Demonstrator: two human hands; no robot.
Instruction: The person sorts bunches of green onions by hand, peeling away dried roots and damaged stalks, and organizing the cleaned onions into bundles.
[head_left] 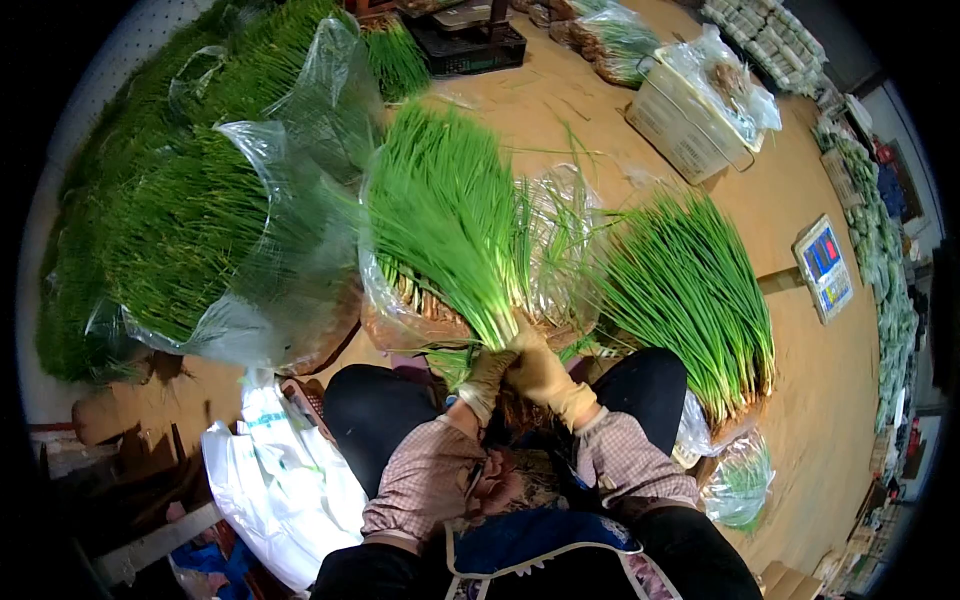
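I've got both gloved hands just in front of the lap: left hand (485, 380) and right hand (540, 372) side by side, both grips clamped on the pale lower stems of a green onion bunch (440, 220), exact finger placement partly hidden. Bunch fans forward and toward the left, tops loose over an open clear bag (370, 295) with more rooted stalks in it. Main risk I'd flag: only the base is held, so a slack squeeze could let inner stalks slip out, and the long leaves could snag or crease on the bag's rim. White plastic bags (285, 480) lie by the left leg; a fast swing might drag them. Right of the knees, a big pile of green onions (690, 300) leans outward; a knee bump could make it slide. Farther left, a large bagged heap (180, 230); its loose film could catch leaves. Beyond on the floor (810, 400), a pale crate (685, 120) and a scale-like device (825, 268), both well apart from the hands.
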